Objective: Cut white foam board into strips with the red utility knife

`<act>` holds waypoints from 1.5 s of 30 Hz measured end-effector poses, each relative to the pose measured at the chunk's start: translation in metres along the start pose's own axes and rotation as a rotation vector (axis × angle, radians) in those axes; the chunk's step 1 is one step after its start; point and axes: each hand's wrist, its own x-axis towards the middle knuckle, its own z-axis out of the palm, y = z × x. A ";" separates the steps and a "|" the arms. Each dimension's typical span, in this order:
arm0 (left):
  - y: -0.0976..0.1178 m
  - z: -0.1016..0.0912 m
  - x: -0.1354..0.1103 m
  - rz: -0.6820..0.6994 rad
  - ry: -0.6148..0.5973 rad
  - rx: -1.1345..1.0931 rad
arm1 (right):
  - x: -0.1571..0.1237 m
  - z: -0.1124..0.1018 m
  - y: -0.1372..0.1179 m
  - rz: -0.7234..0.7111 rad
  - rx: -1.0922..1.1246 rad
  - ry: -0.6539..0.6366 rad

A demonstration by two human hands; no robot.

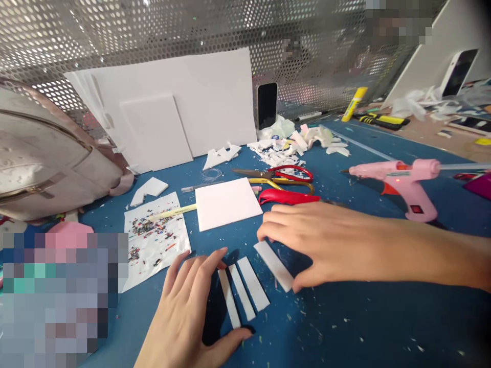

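On the blue table mat, three narrow white strips lie side by side at a slant. My left hand rests over their left side. Its fingers are stretched out, the index tip is near the strips' far ends and the thumb is by the near end of the leftmost one. A fourth white strip lies just to the right. My right hand reaches in from the right and pinches this strip endwise between fingertips and thumb.
A white square board lies behind the strips, with red scissors and a red cutter beside it. A pink glue gun stands at right. A paper with coloured bits, a bag and leaning white boards fill the left and back.
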 end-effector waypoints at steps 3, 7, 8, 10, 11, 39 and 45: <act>-0.002 0.001 0.000 0.000 0.000 -0.004 | 0.006 0.008 -0.011 -0.044 0.037 -0.056; -0.005 0.001 -0.001 -0.006 0.000 0.002 | 0.008 0.015 -0.015 -0.047 0.055 -0.037; -0.006 0.001 -0.002 0.001 0.001 0.005 | 0.008 0.016 -0.014 -0.051 0.054 -0.030; -0.009 0.001 -0.002 0.038 -0.003 0.008 | 0.007 0.017 -0.013 -0.054 0.052 -0.026; -0.010 0.001 -0.001 0.057 -0.008 0.008 | 0.007 0.018 -0.013 -0.055 0.050 -0.026; -0.001 0.012 0.003 0.028 0.025 -0.024 | 0.006 0.013 -0.018 -0.060 -0.042 -0.013; -0.005 0.006 -0.003 0.008 0.043 -0.034 | -0.003 0.010 -0.019 -0.070 -0.063 0.076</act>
